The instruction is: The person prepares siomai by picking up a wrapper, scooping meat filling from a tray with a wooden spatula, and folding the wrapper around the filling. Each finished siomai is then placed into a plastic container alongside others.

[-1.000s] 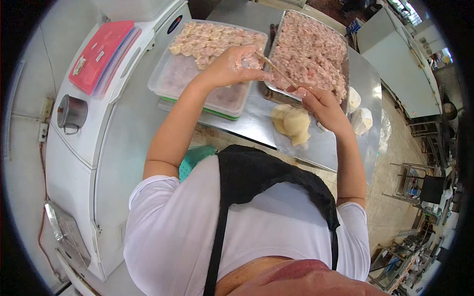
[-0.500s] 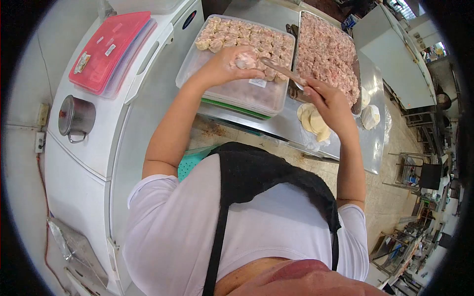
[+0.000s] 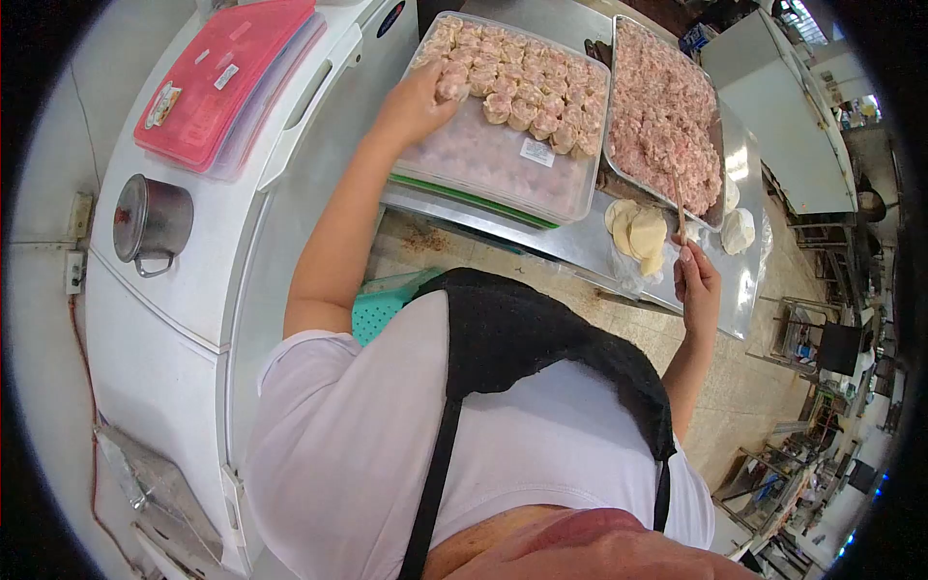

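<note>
My left hand [image 3: 416, 104] has its fingers closed around a meat-filled dumpling [image 3: 451, 89] at the left end of the dumpling rows. Those open-topped dumplings [image 3: 527, 92] stand packed together in the far part of a clear plastic tray [image 3: 464, 159]. In my right hand [image 3: 700, 282] is the handle of a narrow flat spatula [image 3: 681, 208]. Its tip is at the near edge of the ground meat [image 3: 662, 106], which fills a metal tray [image 3: 717, 145]. Round yellow dough wrappers [image 3: 638, 232] lie in a small stack left of that hand.
Both trays stand on a steel table [image 3: 739, 300]. Pale dough pieces [image 3: 738, 232] lie at its right. On a white freezer [image 3: 164, 319] to the left are a metal pot [image 3: 159, 222] and pink lids [image 3: 217, 87]. A turquoise basket [image 3: 377, 314] sits below the table.
My left hand has moved left with the dumpling, from above the tray to the row's left end. My right hand has drawn away to the right, bringing the spatula to the meat.
</note>
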